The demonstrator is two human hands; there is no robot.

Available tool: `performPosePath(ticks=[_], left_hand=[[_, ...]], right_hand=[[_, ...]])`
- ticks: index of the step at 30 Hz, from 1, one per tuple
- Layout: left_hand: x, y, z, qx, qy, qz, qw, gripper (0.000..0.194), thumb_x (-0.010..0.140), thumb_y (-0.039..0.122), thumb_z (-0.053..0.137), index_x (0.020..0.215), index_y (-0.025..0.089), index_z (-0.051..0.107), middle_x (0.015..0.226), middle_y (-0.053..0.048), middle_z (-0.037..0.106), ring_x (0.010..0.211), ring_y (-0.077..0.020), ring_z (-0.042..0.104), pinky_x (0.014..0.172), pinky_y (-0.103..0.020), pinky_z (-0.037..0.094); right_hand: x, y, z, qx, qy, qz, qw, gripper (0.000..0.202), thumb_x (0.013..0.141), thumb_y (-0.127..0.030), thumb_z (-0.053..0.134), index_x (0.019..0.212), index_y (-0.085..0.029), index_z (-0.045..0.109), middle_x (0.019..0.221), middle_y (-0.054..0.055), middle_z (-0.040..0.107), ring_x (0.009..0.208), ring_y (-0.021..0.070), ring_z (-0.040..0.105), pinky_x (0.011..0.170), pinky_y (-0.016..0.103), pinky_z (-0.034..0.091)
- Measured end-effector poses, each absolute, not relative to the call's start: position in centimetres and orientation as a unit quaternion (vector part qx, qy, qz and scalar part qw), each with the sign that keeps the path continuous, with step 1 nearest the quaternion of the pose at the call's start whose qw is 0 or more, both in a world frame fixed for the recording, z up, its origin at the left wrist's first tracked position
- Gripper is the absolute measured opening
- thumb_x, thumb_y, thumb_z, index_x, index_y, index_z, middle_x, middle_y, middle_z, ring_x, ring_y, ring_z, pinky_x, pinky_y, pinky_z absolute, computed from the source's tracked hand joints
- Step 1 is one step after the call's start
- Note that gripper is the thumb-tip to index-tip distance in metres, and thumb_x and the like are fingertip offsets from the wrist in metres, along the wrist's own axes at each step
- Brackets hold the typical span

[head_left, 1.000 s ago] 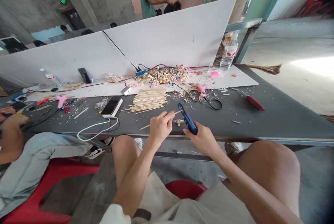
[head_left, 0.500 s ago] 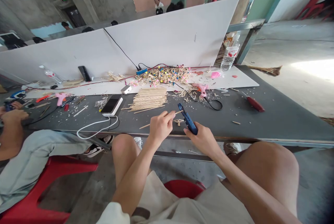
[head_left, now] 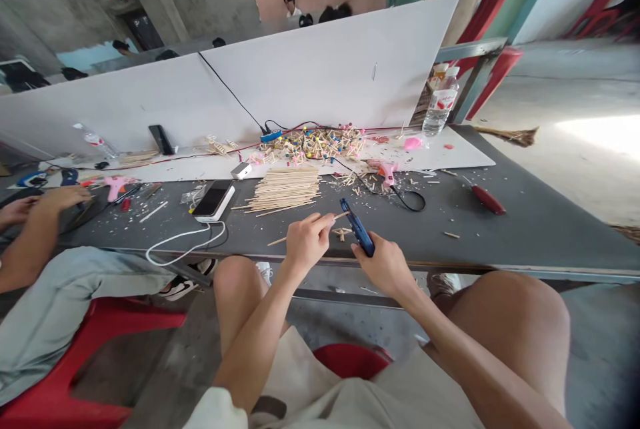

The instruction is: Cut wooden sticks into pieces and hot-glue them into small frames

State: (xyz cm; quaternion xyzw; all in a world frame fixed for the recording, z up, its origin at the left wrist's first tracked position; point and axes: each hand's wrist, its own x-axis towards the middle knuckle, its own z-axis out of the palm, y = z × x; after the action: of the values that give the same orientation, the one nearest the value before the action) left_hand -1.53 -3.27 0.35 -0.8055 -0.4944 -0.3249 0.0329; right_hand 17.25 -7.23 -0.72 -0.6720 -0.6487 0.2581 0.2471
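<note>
My left hand (head_left: 309, 240) is closed around a thin wooden stick (head_left: 277, 241), which sticks out on both sides of the fingers. Its right tip reaches the head of a blue plier-like cutter (head_left: 357, 225). My right hand (head_left: 384, 263) is wrapped about the cutter's handles, with the head pointing up and away from me. Whether the jaws are pressed into the stick cannot be made out. Just below the stick's tip, small cut wooden pieces (head_left: 343, 234) lie on the grey table (head_left: 420, 235). Beyond my left hand rests a row of similar sticks (head_left: 285, 190).
A heap of short sticks with coloured tips (head_left: 320, 143) lies on the white board. Around it are a pink glue gun (head_left: 387, 172), a red-handled screwdriver (head_left: 486, 199), a white power bank with a phone (head_left: 215, 202) and a water bottle (head_left: 441, 105). A co-worker's hand (head_left: 63, 199) works at left.
My hands, the stick and the cutter have hardly moved. At left the co-worker's hands have shifted inward over the table. Behind the panel, a person has moved right, carrying a red chair.
</note>
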Motion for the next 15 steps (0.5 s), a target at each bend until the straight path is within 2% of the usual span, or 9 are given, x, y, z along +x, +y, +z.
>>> performPosePath(ticks=[15], left_hand=[[-1.55, -3.4, 0.19, -0.801, -0.499, -0.328, 0.034, 0.03, 0.1, 0.029, 0.045, 0.108, 0.025, 0.074, 0.081, -0.004, 0.071, 0.071, -0.0145, 0.065, 0.057, -0.024, 0.038]], right_hand=[[16.86, -6.96, -1.3, -0.684, -0.651, 0.219, 0.246, 0.017, 0.088, -0.035, 0.052, 0.076, -0.023, 0.052, 0.061, 0.003, 0.058, 0.06, 0.0197, 0.054, 0.057, 0.027, 0.028]])
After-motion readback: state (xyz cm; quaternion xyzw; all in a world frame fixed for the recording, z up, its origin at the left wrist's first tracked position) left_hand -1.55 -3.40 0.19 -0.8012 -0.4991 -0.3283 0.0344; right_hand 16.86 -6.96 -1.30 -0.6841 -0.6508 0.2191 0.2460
